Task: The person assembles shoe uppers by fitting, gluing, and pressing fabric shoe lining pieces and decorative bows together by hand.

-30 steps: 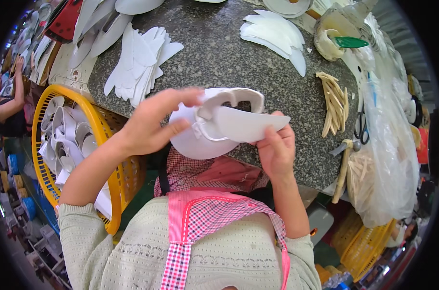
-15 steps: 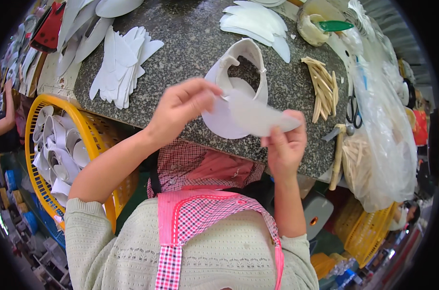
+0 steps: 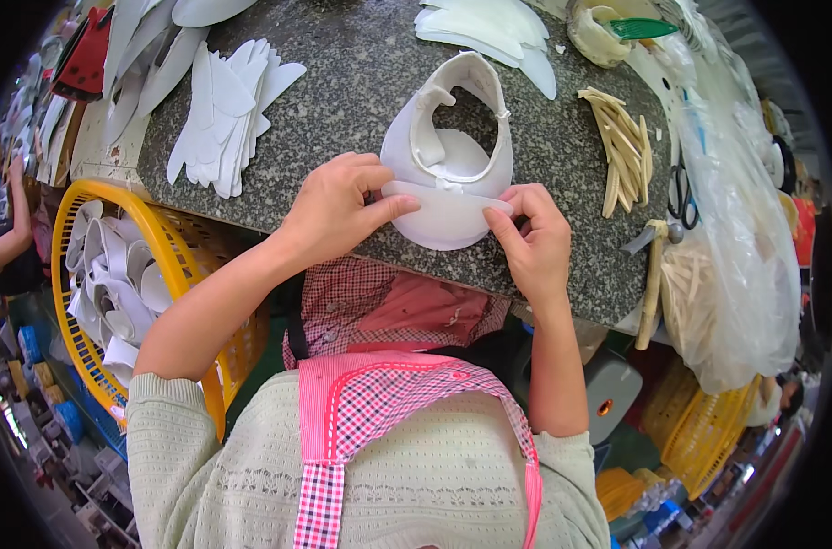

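A white shoe upper point(image 3: 404, 137) lies on the dark speckled stone tabletop point(image 3: 343, 101) in front of me, its opening facing up. Across its near, rounded end rests a thin, pale curved piece point(image 3: 439, 209) like a shoe stiffener. My left hand point(image 3: 341, 203) pinches the left tip of that piece between thumb and fingers. At the opposite tip, my right hand point(image 3: 535, 233) grips with thumb and bent fingers. Whether the piece is stuck to the upper or only laid against it, I cannot tell.
Stacked white cut pieces lie at the left point(image 3: 224, 114) and far side point(image 3: 489, 37). Wooden sticks point(image 3: 622, 151), scissors point(image 3: 681, 197), a hammer point(image 3: 652, 284) and a tub with a green-handled tool point(image 3: 599, 37) are on the right. A yellow basket point(image 3: 146, 215) of white uppers stands left.
The pale piece was held tilted and blurred above the upper; now it lies level across the near end. My left hand came down and my right hand shifted slightly left.
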Demonstrator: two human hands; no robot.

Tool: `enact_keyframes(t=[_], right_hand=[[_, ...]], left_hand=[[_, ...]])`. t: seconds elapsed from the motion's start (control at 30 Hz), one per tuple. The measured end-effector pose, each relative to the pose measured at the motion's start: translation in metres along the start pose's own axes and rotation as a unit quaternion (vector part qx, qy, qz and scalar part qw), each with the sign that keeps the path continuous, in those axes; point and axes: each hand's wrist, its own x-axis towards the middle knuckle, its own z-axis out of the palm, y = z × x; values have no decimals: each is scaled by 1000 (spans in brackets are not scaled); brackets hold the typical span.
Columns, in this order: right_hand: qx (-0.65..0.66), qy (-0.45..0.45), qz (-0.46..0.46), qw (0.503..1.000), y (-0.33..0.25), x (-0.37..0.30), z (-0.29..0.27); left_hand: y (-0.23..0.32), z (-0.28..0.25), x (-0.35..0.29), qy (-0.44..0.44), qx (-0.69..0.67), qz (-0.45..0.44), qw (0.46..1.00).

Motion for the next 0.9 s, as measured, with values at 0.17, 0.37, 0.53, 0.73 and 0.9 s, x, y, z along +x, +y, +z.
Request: enact_keyframes(t=[0.17,0.37,0.53,0.73,0.9], right_hand=[[-17,-13,2,1000,4,0,-2],[-32,-22,-23,999,4,0,1],[-248,-46,-61,966,-5,7,4],[-381,-72,-21,922,-2,38,-6],[367,-18,2,930,31,20,-11]], left_hand=[[1,2,1,-1,0,-1,1000],[-4,7,0,9,44,12,999],[-12,-13,17,-27,229,20,973],[-2,-28,40,-54,345,270,897],[30,-29,41,-27,288,357,888]])
